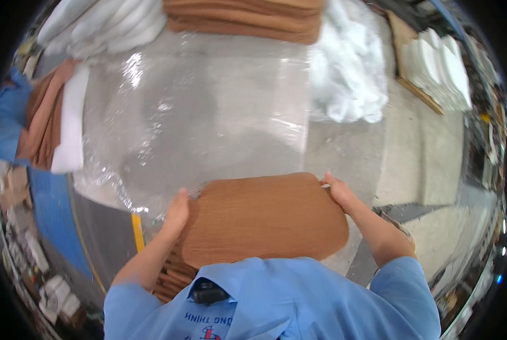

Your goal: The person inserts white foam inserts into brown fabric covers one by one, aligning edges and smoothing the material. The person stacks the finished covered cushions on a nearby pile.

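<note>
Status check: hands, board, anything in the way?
Left hand and right hand grip the rounded brown wooden board by its far corners. Clear plastic sheet spread ahead. Nothing blocking.

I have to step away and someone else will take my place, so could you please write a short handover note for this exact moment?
Left hand grips the left edge of the top wooden panel; right hand grips its right far corner.
The panel is held flat above a stack of similar panels at the person's front, its far edge meeting the clear plastic sheet spread on the grey floor.
Another panel stack and white foam sheets lie beyond the plastic.
Done: panel gripped in both hands.
Left: the panel is not yet on or inside the plastic.
</note>
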A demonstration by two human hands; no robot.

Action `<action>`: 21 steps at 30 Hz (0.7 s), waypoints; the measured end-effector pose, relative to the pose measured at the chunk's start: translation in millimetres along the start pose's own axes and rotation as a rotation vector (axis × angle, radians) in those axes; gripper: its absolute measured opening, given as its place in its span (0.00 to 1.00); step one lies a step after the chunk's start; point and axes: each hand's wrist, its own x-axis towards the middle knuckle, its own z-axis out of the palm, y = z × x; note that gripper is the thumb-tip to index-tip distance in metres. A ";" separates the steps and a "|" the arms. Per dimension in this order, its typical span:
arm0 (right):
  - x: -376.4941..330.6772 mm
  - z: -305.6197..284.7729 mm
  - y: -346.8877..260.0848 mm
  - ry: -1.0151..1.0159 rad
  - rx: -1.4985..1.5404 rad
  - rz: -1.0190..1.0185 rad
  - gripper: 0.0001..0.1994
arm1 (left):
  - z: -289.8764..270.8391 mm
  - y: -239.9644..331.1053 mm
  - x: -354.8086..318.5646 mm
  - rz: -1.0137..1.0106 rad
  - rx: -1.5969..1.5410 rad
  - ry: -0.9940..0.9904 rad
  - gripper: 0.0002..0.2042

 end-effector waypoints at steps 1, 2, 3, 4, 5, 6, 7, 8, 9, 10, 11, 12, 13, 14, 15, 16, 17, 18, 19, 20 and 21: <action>-18.3 -7.7 1.7 0.022 0.041 0.002 0.32 | -2.3 -2.2 -6.4 0.011 -0.104 0.048 0.33; -43.4 -13.6 0.6 0.036 0.078 0.003 0.34 | -10.3 -1.5 -23.0 0.012 -0.140 0.022 0.32; -68.8 -19.8 0.2 0.044 0.112 0.006 0.36 | -19.8 2.5 -41.9 0.013 -0.176 -0.007 0.32; -93.1 -25.0 4.2 0.007 0.104 0.001 0.38 | -32.4 18.0 -69.7 -0.022 -0.227 -0.084 0.32; -115.5 -30.8 7.1 -0.042 0.079 -0.008 0.41 | -43.5 30.8 -102.2 -0.066 -0.284 -0.150 0.34; -134.9 -32.4 9.2 -0.093 0.066 -0.010 0.44 | -43.5 35.3 -118.8 -0.079 -0.322 -0.165 0.35; -150.3 -28.8 6.0 -0.138 0.006 -0.016 0.45 | -43.0 40.7 -134.0 -0.097 -0.355 -0.179 0.36; -163.6 -21.7 -0.1 -0.183 -0.053 -0.021 0.47 | -35.5 26.4 -136.0 -0.025 -0.320 -0.143 0.36; -168.9 -13.7 -3.9 -0.226 -0.121 -0.022 0.49 | -30.3 24.3 -135.8 0.043 -0.294 -0.111 0.37; -164.2 -5.6 -3.4 -0.190 -0.070 -0.055 0.49 | -28.7 24.5 -131.1 0.029 -0.276 -0.117 0.36; -154.9 -0.5 -4.4 -0.169 -0.076 -0.066 0.47 | -27.8 26.0 -125.6 0.016 -0.257 -0.125 0.36; -141.7 2.7 -5.5 -0.148 -0.093 -0.072 0.46 | -24.4 25.8 -121.3 0.000 -0.268 -0.134 0.35; -127.9 4.5 -3.9 -0.132 -0.104 -0.075 0.45 | -22.7 27.8 -115.1 -0.013 -0.271 -0.144 0.34; -115.7 6.0 2.8 -0.076 -0.140 -0.080 0.44 | -21.4 28.6 -108.4 -0.022 -0.296 -0.155 0.33; -107.6 9.1 6.6 -0.022 -0.179 -0.091 0.44 | -21.1 31.0 -102.9 -0.029 -0.322 -0.161 0.33; -101.1 8.8 9.9 0.032 -0.218 -0.100 0.44 | -21.7 33.4 -97.0 -0.048 -0.272 -0.172 0.32; -94.7 5.6 12.1 0.038 -0.273 -0.072 0.43 | -22.7 35.8 -90.4 -0.067 -0.223 -0.183 0.31; -89.4 4.7 9.0 0.043 -0.324 -0.046 0.43 | -23.6 38.0 -82.7 -0.082 -0.170 -0.193 0.30; -84.1 3.2 5.6 0.048 -0.376 -0.021 0.44 | -24.0 40.2 -74.8 -0.118 -0.116 -0.199 0.30; -77.4 1.6 1.3 0.020 -0.376 -0.005 0.44 | -23.9 42.3 -66.6 -0.153 -0.063 -0.205 0.30; -68.0 0.5 0.9 -0.008 -0.375 0.014 0.44 | -24.7 40.9 -58.6 -0.190 -0.008 -0.213 0.30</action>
